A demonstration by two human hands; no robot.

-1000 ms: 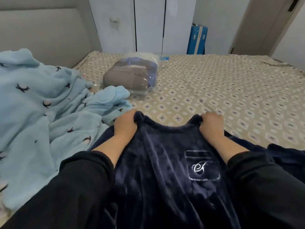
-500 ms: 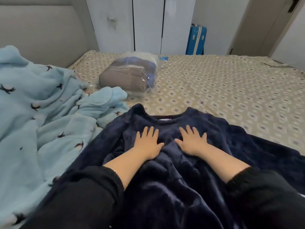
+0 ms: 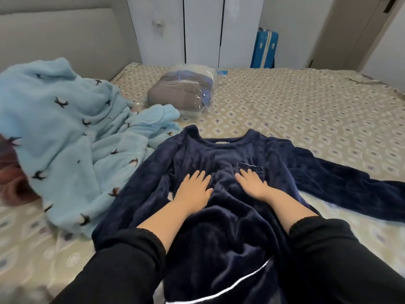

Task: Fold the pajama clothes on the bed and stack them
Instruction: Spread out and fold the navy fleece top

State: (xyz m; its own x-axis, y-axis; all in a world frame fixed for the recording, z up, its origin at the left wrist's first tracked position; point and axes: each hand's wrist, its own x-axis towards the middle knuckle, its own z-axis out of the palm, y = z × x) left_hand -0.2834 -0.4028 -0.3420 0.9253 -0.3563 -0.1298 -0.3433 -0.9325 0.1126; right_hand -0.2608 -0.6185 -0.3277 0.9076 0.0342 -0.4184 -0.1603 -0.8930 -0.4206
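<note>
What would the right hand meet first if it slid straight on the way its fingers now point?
Probably the chest pocket of the navy pajama top: the right hand lies flat just below it, fingertips at its lower edge.

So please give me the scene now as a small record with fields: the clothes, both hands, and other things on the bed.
garment being worked: navy pajama top, spread front up on the bed, collar away from the person
left hand: flat, open, on the top's chest
right hand: flat, open, partly over the chest pocket
right sleeve of top: stretched out sideways
unfolded pile: light blue pajamas, left of the top
other: bagged bedding, near the headboard
stack: none visible
</note>
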